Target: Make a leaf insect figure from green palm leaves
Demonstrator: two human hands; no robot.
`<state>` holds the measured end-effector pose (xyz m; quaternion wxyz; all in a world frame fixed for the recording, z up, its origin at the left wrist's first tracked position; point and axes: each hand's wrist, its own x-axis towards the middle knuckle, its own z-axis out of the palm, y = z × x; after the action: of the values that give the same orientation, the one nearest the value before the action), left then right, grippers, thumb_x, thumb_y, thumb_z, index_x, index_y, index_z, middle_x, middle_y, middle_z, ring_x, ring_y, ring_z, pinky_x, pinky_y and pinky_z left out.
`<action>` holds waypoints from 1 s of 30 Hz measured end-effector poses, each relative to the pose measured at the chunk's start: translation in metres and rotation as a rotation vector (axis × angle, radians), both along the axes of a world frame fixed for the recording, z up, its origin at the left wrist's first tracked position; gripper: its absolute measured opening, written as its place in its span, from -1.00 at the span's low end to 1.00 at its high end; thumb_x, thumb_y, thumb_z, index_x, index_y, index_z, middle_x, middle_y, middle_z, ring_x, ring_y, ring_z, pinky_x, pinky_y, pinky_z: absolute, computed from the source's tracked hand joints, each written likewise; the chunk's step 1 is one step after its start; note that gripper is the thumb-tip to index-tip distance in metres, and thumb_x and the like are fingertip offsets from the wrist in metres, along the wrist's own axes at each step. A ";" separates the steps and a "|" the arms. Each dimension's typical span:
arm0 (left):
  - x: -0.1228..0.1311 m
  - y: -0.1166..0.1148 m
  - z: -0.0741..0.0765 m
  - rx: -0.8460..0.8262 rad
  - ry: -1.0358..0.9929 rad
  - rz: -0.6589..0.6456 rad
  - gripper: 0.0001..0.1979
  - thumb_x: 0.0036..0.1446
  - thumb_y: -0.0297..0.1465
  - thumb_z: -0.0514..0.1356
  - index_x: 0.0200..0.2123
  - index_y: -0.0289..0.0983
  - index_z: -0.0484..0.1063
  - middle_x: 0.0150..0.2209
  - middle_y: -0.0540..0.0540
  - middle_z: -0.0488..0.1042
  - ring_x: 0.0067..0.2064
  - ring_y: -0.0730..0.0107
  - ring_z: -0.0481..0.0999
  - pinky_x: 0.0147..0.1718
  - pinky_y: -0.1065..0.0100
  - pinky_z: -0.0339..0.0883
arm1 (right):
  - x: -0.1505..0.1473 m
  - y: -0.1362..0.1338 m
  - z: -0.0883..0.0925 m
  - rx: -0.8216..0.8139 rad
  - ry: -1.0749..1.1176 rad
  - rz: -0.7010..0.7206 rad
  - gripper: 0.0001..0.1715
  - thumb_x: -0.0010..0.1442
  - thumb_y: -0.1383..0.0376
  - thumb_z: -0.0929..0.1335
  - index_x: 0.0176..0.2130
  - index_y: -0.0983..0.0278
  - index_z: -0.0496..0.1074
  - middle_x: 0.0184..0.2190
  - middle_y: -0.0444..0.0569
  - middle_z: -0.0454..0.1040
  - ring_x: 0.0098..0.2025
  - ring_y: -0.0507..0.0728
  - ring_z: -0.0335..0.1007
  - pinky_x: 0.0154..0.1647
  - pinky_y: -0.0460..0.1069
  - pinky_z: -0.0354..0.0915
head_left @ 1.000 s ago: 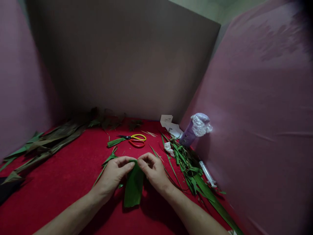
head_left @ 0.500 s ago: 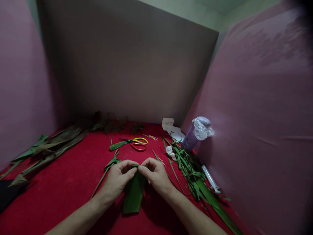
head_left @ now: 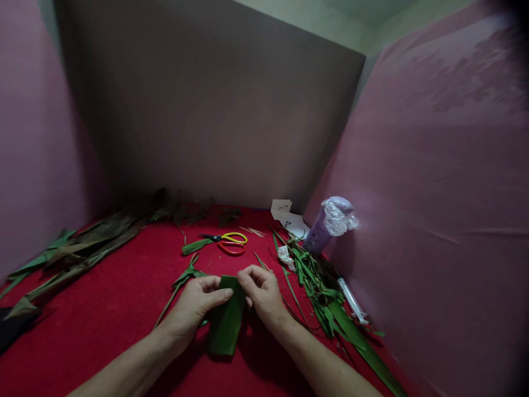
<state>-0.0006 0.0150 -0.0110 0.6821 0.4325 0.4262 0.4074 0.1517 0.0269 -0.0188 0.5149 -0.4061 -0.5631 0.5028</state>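
Note:
A flat, wide strip of green leaf stands tilted between my hands, its straight lower end toward me. My left hand pinches it from the left, the thumb lying across its front face near the top. At the upper right corner, the thumb and fingers of my right hand are closed on its edge. Beyond them lie scissors with one yellow and one red handle, the blades beside a small bundle of cut green leaf. A folded leaf piece with a thin stem rests just past my left hand.
Cut leaf scraps are heaped on the right of the red cloth, near a clear syringe-like tube. A purple container wrapped in plastic leans by white papers. Thin sticks lie behind; large dried leaves spread left.
The small roll or fold at the strip's top edge has opened out flat. My left thumb now lies across the leaf, and my right hand has shifted to its upper right corner.

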 end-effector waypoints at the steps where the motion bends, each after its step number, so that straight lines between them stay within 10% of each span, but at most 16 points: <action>1: 0.000 0.000 0.000 -0.009 0.002 -0.006 -0.85 -0.11 -0.36 0.31 -0.47 -0.33 0.48 -0.54 -0.05 0.52 -0.50 0.42 0.45 -0.49 0.43 0.29 | 0.001 0.000 0.001 -0.005 0.003 0.005 -0.61 0.15 0.08 0.27 -0.50 0.33 0.34 -0.68 -0.23 0.17 -0.68 -0.09 0.03 -0.69 -0.17 -0.02; 30: 0.000 -0.002 0.012 0.047 0.203 0.075 -0.82 -0.22 -0.36 0.34 -0.63 -0.31 0.42 -0.67 0.08 0.38 -0.61 0.51 0.30 -0.60 0.48 0.13 | 0.005 0.005 0.001 -0.084 0.024 0.000 -0.72 -0.03 0.15 0.41 -0.49 0.32 0.36 -0.65 -0.22 0.27 -0.67 -0.10 0.05 -0.70 -0.18 0.01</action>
<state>-0.0001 0.0130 0.0010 0.6095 0.4709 0.4994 0.3967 0.1570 0.0315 -0.0181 0.5039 -0.4213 -0.5355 0.5309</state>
